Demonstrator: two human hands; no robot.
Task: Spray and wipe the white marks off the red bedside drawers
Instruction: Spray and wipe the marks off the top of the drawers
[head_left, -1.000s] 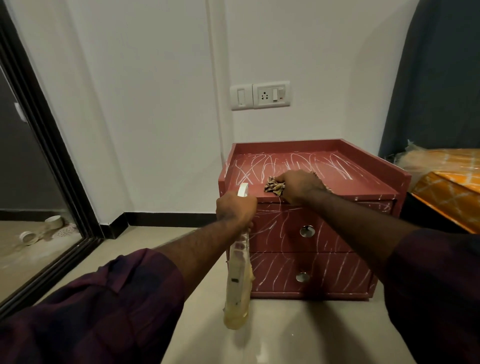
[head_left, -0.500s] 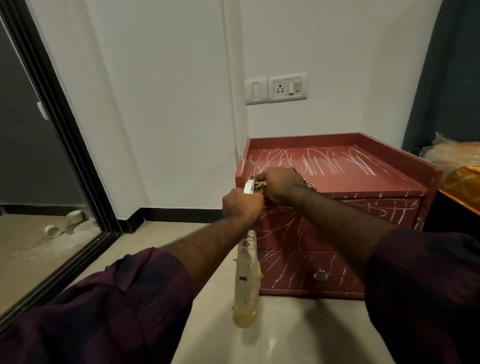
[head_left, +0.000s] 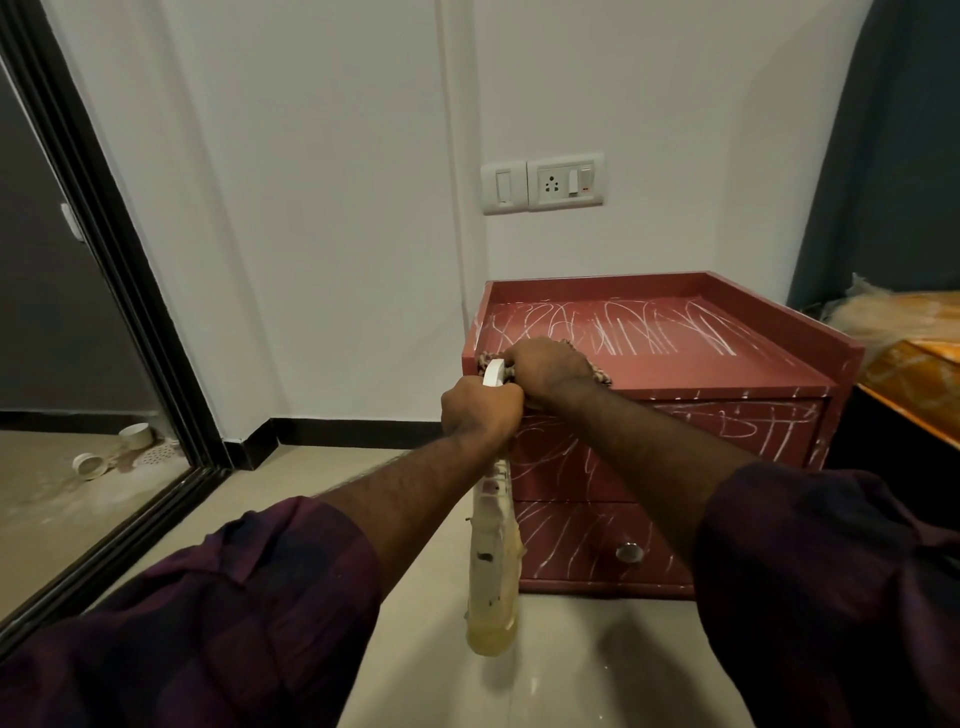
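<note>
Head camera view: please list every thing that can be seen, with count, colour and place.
Bedside drawers: one, red with white marks, against the wall, right of centre.
Round knob: one visible, silver, on the lower drawer.
Cloth: one, patterned brown, on the front left of the drawer top, under the right hand.
Spray bottle: one, pale yellowish with white head, hanging down from the left hand.
Switch and socket plate: one, white, on the wall above the drawers.
Sliding door frame: one, black, far left.
Bed edge: one, orange, far right.
Left hand: one, gripping the bottle.
Right hand: one, pressing the cloth.
</note>
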